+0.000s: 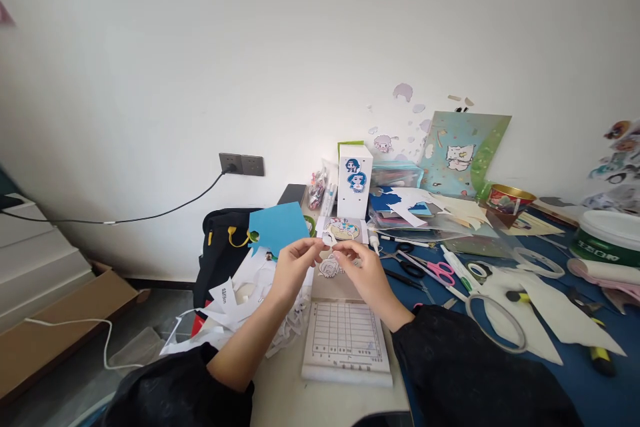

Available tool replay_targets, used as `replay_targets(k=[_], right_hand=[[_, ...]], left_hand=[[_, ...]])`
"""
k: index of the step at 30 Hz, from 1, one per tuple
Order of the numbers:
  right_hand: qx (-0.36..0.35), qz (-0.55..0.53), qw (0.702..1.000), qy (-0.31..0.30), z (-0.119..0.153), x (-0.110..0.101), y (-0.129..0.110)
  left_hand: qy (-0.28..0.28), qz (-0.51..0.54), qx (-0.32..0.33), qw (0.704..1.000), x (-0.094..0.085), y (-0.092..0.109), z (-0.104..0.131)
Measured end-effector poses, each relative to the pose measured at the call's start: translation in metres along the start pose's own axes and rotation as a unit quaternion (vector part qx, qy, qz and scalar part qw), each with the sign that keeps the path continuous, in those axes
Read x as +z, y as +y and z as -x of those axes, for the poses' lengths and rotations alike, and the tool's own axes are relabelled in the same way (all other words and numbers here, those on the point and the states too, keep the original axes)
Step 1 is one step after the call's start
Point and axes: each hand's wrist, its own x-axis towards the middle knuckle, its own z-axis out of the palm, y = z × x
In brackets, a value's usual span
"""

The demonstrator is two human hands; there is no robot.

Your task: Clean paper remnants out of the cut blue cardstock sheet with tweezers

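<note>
A small white paper cutout (329, 239) is held up between my two hands, its printed side too small to make out. My left hand (299, 265) pinches its left edge between thumb and fingers. On the other side, my right hand (364, 275) has thumb and fingertips closed at the cutout's lower right. Beneath them, a board with a line-drawn figure (327, 267) is partly covered by my fingers. Behind the hands lies a card with a colourful cartoon drawing (345, 228). A printed form pad (347, 340) rests nearer to me.
White paper scraps (240, 300) pile up at the left, below a blue sheet (280, 228) and a black bag (215, 260). To the right lie black scissors (411, 268), pink scissors (440, 272), tape rolls (495, 323) and a cutter (600, 350). A white box (354, 187) stands behind.
</note>
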Motion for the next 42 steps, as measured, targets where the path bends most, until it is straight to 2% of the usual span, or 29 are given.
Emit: replay_targets(k=[5,10,15,19,25,35,42], right_hand=[[0.026,-0.038,0.999,0.020,0.000,-0.001,0.000],[0.030,-0.055,0.998,0.029,0.000,-0.003,0.000],[0.015,-0.043,0.998,0.046,0.002,-0.004,0.000],[-0.025,-0.014,0.997,0.075,0.003,-0.007,-0.002],[-0.072,0.007,0.996,0.056,0.006,-0.007,-0.004],[-0.049,-0.015,0.999,0.020,0.004,-0.010,0.000],[-0.037,-0.027,0.999,0.000,0.002,-0.011,0.005]], left_hand=[[-0.037,-0.005,0.003,0.999,0.006,-0.001,0.004],[-0.047,-0.010,0.003,0.999,0.008,0.000,0.006],[-0.044,-0.016,0.005,0.999,0.011,0.006,0.008],[-0.036,-0.028,0.011,0.999,0.013,0.009,0.011],[-0.025,-0.072,0.042,0.996,0.015,0.008,0.013],[0.000,-0.211,0.122,0.970,0.012,0.002,0.013],[-0.005,-0.253,0.145,0.956,0.012,-0.002,0.013]])
